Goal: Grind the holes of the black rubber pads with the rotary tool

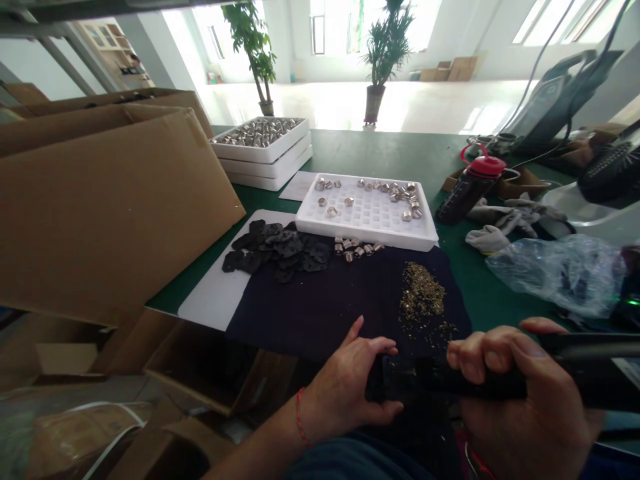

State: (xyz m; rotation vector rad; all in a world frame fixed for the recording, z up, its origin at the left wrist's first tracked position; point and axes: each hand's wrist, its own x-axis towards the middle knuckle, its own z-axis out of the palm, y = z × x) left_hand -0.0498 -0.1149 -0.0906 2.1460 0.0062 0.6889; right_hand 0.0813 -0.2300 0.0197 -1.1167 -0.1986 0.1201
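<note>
Beside the tray (365, 237), cardboard flap (110, 213) (tilted).

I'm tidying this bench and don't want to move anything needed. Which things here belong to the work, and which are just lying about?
Part of the work:
right hand gripping a black tool
left hand at its end
gold-coloured grit on the dark cloth
black perforated pieces
metal fittings in the white tray

Lying about:
red-capped bottle
gloves
plastic bag
cardboard box

Bright windows (317, 33); glossy white floor (320, 107)
</note>
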